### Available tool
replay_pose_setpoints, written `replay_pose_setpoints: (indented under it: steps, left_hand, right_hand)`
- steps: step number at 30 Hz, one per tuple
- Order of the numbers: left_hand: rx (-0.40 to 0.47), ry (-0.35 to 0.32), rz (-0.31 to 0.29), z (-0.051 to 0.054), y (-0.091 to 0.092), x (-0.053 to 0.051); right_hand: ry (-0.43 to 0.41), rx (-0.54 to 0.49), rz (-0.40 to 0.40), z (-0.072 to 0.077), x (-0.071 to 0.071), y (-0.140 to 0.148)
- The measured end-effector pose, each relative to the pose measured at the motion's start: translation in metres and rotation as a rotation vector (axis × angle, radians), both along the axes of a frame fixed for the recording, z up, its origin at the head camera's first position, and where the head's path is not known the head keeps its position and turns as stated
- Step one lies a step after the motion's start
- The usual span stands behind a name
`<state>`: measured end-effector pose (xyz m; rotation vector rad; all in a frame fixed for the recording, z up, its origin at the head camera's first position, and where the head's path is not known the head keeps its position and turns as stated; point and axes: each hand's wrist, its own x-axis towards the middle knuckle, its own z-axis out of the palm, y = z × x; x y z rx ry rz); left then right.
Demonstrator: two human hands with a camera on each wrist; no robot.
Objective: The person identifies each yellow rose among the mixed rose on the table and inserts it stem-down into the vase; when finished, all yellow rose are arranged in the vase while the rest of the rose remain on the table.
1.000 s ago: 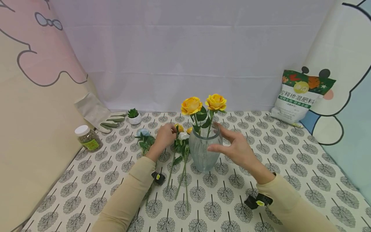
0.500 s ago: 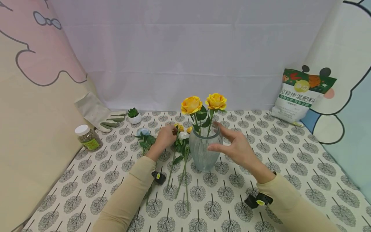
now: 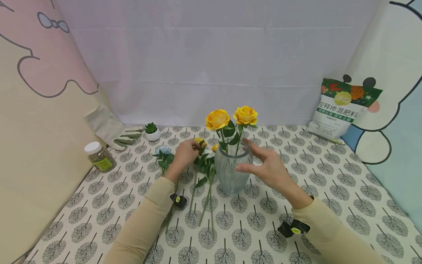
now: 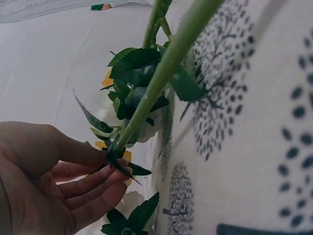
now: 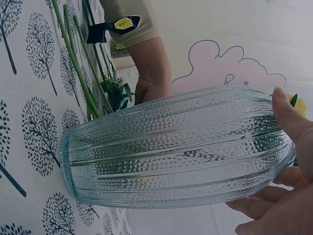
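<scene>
In the head view, my left hand (image 3: 186, 152) pinches a yellow rose (image 3: 200, 142) just below its bloom. The left wrist view shows thumb and fingertips at the top of its green stem (image 4: 161, 73), among the sepals. My right hand (image 3: 270, 168) holds the ribbed clear glass vase (image 3: 230, 178) near its rim, thumb on the near side and fingers behind. Two yellow roses (image 3: 217, 119) stand upright in the vase. Between the left hand and the vase lie another yellow rose (image 3: 215, 147) and a white flower (image 3: 207, 154), partly covered by leaves.
A pale blue flower (image 3: 163, 150) lies left of the left hand. Farther left are a small potted succulent (image 3: 152, 132), work gloves (image 3: 107, 124) and a lidded jar (image 3: 100, 157). A fertilizer bag (image 3: 339, 110) leans at the back right. A tree-patterned cloth (image 3: 257, 220) covers the table.
My left hand has shifted slightly left and back with the yellow rose, and leaves now cover more of the white flower. The right hand and vase have stayed in place.
</scene>
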<state>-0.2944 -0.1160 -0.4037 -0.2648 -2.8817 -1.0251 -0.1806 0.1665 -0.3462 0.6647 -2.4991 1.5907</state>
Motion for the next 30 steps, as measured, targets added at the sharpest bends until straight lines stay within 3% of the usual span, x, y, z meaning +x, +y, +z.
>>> replay_pose_setpoints:
  steps: [9,13,16,21,30]
  left_hand:
    - [0.085,0.099,0.088,0.011,-0.007,-0.001]
    - [0.215,0.149,0.152,0.017,-0.011,-0.002]
    - [0.341,0.146,0.202,0.022,-0.015,-0.002]
    - [0.631,0.068,0.248,0.029,-0.021,-0.004]
    - [1.162,-0.158,0.22,0.038,-0.026,-0.008]
  right_hand:
    - [0.002,0.005,0.002,0.0,0.001,0.0]
    - [0.002,0.011,-0.001,0.0,0.001,0.0]
    - [0.007,0.013,-0.001,0.0,0.001,0.001]
    - [0.011,0.016,-0.004,0.001,0.0,0.001]
    - [0.006,0.019,-0.008,0.001,0.001,0.0]
